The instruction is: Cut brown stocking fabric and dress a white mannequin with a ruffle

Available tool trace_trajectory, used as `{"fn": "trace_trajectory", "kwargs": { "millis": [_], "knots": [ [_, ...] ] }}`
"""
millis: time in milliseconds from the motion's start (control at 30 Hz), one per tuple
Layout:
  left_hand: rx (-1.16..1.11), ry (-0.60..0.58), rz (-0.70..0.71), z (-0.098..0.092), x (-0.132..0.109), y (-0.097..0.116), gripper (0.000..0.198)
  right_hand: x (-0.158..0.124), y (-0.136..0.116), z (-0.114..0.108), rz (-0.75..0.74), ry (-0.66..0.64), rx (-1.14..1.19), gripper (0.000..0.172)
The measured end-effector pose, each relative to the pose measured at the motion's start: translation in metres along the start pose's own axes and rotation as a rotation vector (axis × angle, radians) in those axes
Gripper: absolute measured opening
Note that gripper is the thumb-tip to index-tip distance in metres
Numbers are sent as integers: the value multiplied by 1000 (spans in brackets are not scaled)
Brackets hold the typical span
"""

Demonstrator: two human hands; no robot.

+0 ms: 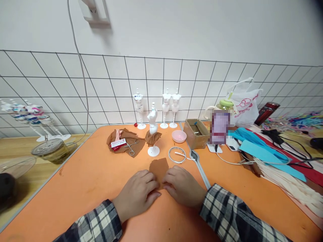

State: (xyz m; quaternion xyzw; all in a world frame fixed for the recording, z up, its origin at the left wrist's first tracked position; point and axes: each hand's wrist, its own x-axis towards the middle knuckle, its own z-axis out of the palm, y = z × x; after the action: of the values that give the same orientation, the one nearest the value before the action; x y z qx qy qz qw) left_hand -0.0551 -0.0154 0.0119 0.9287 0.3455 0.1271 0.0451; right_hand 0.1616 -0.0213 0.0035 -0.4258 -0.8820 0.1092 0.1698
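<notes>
Brown stretchy cloth [158,168], a small thin piece, lay flat on the orange table [88,181] with its near edge tucked under the fingertips of both hands. The left hand [137,195] and the right hand [183,188] rested knuckles up and side by side, fingers curled down onto that edge. Whether they pinched the cloth or only pressed it to the table could not be told, since the fingertips were hidden. Just beyond the hands, past the far edge of the cloth, stood a white mannequin stand [152,134] wearing a skirt of the same brown material. A coil of white wire [177,154] lay to the right of that, with a pink bowl [179,136] behind it. Farther off to the left sat a heap of brown cloth [126,141] with small forceps [131,146] on top. The piece looked light and slippery, so uneven pressure from the two hands could have wrinkled or skewed it. A push forward might have knocked the stand's narrow base.
</notes>
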Motion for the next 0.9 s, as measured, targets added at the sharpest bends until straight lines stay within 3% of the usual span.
{"fn": "trace_trajectory", "kwargs": {
  "millis": [100, 367, 600, 800, 900],
  "knots": [
    [9, -40, -7, 6, 0, 1, 17, 0, 4, 4, 5, -25, 36, 5],
    [-47, 16, 90, 1, -1, -21, 25, -2, 9, 3, -39, 54, 32, 15],
    [-47, 129, -62, -1, 1, -25, 36, -3, 12, 3, 9, -27, 0, 23],
    [-118, -45, 65, -4, 3, -9, 15, -2, 9, -2, 17, -42, 2, 21],
    [-96, -29, 79, -3, 4, -13, 25, -2, 11, -6, -1, -26, 0, 22]
  ]
}}
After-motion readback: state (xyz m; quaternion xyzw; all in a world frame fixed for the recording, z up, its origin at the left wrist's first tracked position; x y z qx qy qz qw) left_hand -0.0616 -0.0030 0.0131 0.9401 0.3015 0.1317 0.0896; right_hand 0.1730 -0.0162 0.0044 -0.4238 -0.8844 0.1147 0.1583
